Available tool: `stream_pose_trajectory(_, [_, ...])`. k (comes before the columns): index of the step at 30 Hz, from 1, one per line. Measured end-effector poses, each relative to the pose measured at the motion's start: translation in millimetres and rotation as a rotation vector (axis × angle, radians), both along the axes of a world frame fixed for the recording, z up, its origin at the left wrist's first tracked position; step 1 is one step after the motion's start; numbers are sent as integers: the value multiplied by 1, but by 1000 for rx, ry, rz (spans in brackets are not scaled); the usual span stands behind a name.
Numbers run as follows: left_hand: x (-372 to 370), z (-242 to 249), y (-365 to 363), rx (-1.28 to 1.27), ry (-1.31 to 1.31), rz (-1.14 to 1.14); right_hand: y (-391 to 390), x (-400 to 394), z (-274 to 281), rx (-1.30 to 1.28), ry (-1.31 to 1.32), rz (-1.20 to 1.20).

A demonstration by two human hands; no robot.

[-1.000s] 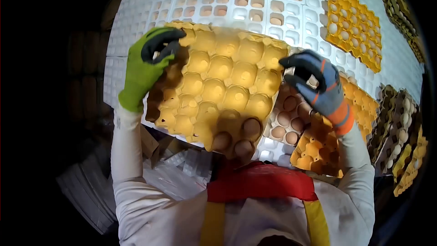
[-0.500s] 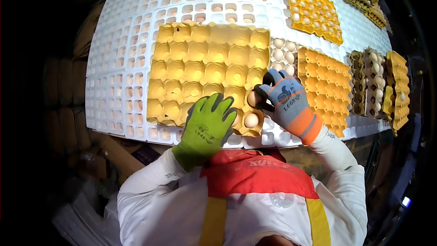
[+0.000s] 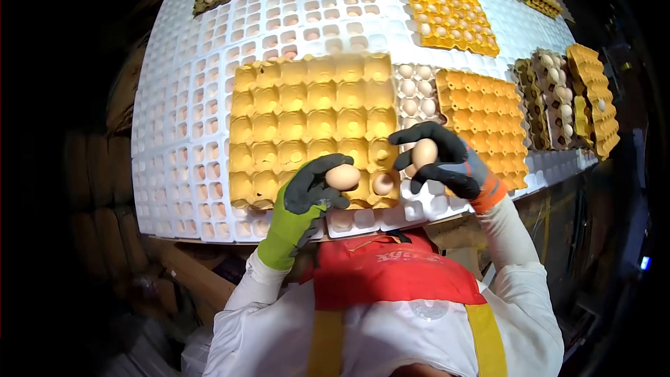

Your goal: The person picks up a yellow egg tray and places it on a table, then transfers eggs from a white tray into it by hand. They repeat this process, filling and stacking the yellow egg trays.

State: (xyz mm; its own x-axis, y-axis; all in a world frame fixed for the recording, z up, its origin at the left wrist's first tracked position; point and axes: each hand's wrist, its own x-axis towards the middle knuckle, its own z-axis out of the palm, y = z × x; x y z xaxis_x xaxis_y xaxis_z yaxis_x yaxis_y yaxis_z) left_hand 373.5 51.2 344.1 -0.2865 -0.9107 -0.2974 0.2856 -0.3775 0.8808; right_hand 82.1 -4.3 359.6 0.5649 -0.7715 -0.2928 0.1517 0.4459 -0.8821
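Over the near edge of a yellow egg tray point(image 3: 307, 126), my left hand point(image 3: 308, 192), in a green glove with dark palm, holds an egg point(image 3: 343, 177). To the right, my right hand point(image 3: 447, 167), in a grey and orange glove with dark fingers, grips another egg point(image 3: 424, 154), its thumb and fingers curled around it. One egg point(image 3: 383, 183) sits in the yellow tray's near right corner cup. The tray's other visible cups hold nothing; my left hand hides a few.
White plastic trays point(image 3: 160, 139), many with eggs, cover the table. An orange tray point(image 3: 483, 126) lies to the right beside a pulp tray of eggs point(image 3: 417, 91). Farther back is a filled orange tray point(image 3: 453, 17). Upright trays point(image 3: 558, 94) stand at the right edge.
Both hands have turned and lifted off the tray, each now showing an egg. The right hand's egg has left the cup behind the corner one. The camera view has shifted slightly.
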Motion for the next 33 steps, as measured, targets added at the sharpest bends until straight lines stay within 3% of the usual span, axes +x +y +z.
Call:
stream_pose_trajectory(5, [-18,7,-5,-186,5,66,12,14,-5,52,-207,64])
stream_pose_trajectory(6, [-23,12,-9,-269,-117,27,12,16,-7,-13,-159,72])
stream_pose_trajectory(8, [-28,13,-23,-793,-498,-118,11,24,-3,-136,1,83])
stream_pose_trajectory(9, [-35,18,-25,-851,-613,-131,14,28,-7,-123,-25,28])
stream_pose_trajectory(10, [-40,22,-26,-933,-721,-130,8,23,13,135,112,133])
stream_pose_trajectory(12, [-45,31,-29,-874,-666,-63,0,15,7,19,15,58])
stream_pose_trajectory(13, [-41,34,-31,-806,-652,7,-13,6,24,-18,173,38])
stream_pose_trajectory(15, [-21,21,-37,-750,-609,194,-52,-18,9,-131,208,-117])
stream_pose_trajectory(18, [17,8,-33,-558,-918,451,-147,-47,-33,-193,451,-267])
stream_pose_trajectory(20, [40,-1,-28,-603,-1080,536,-225,-54,-114,-683,887,-276])
stream_pose_trajectory(22, [49,-2,-24,-532,-1183,620,-266,-23,-113,-697,1145,-143])
stream_pose_trajectory(24, [57,-3,-16,-417,-1294,688,-309,-6,-165,-828,1315,83])
stream_pose_trajectory(27, [81,-20,5,-412,-1401,721,-351,15,-185,-975,1417,-8])
stream_pose_trajectory(29, [72,-13,8,-252,-1359,769,-377,24,-212,-1070,1039,-235])
stream_pose_trajectory(31, [66,-15,-2,-217,-1384,741,-383,26,-221,-1248,1214,-92])
stream_pose_trajectory(32, [79,-24,0,-283,-1349,691,-382,31,-234,-1253,1370,-81])
stream_pose_trajectory(33, [83,-27,-4,-245,-1361,681,-386,33,-244,-1159,1304,-177])
